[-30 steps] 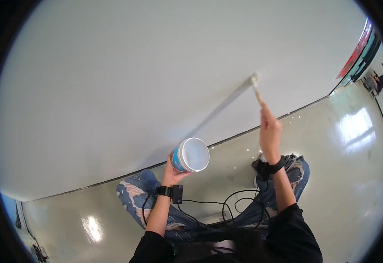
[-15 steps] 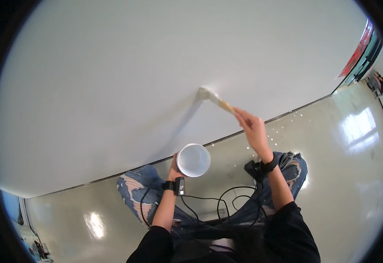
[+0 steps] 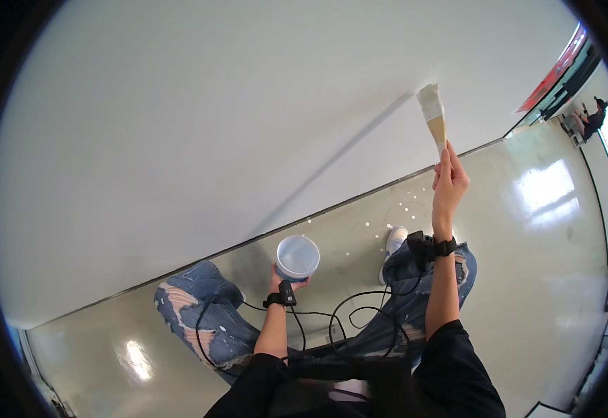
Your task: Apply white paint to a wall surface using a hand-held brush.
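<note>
A paintbrush (image 3: 434, 120) is held by its handle in the closed grip of the right hand (image 3: 447, 182), bristles pressed to the white wall (image 3: 213, 118). Its long axis runs up and slightly left from the hand. A round white container (image 3: 298, 256) is cupped from below in the left hand (image 3: 284, 282), well apart, lower left, above the glossy floor (image 3: 541, 230) and torn jeans (image 3: 199, 317).

Black short sleeves (image 3: 450, 362), ripped blue jeans (image 3: 192, 313), black wristbands (image 3: 446, 246), cables (image 3: 346, 313)
</note>
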Tool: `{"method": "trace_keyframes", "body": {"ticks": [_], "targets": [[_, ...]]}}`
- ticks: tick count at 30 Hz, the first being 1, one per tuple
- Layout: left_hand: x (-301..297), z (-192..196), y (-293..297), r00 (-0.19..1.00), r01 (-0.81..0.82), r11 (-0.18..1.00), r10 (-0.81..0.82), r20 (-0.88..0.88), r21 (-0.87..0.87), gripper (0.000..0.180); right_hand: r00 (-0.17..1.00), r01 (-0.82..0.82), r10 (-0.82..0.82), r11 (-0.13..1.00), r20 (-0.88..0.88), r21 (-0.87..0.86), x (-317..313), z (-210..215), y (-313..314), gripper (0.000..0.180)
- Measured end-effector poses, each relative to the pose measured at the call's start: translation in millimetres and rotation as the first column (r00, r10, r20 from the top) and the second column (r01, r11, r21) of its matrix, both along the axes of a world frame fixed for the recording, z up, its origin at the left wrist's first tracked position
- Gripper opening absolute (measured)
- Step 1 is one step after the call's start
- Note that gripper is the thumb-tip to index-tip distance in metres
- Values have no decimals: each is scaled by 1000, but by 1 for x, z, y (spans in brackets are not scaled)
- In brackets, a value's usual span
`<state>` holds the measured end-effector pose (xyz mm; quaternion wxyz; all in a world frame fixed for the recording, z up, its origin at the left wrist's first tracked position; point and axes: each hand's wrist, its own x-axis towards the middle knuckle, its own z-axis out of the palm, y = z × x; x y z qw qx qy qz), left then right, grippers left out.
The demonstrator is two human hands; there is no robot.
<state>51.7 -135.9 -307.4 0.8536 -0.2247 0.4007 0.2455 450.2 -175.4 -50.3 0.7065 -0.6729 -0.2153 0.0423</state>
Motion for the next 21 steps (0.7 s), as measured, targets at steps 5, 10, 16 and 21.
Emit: {"method": "trace_keyframes", "body": {"ticks": [5,10,16,21], "targets": [[-20,-30,-8,996,-55,997,58,75,-47,68,996,-84,85,994,22,-65,-23,2,8,32],[-64,-59,-4,988,-40,999,36,-148,-28,79,986,-118,135,980,99,-159,-73,12,22,34],[-53,-57,-14,987,-70,993,56,-153,-91,83,981,-164,175,978,84,-131,-105,25,23,33],[-55,-53,-20,988,-107,983,88,-127,-148,72,939,-335,343,927,21,-168,-152,47,19,32]]}}
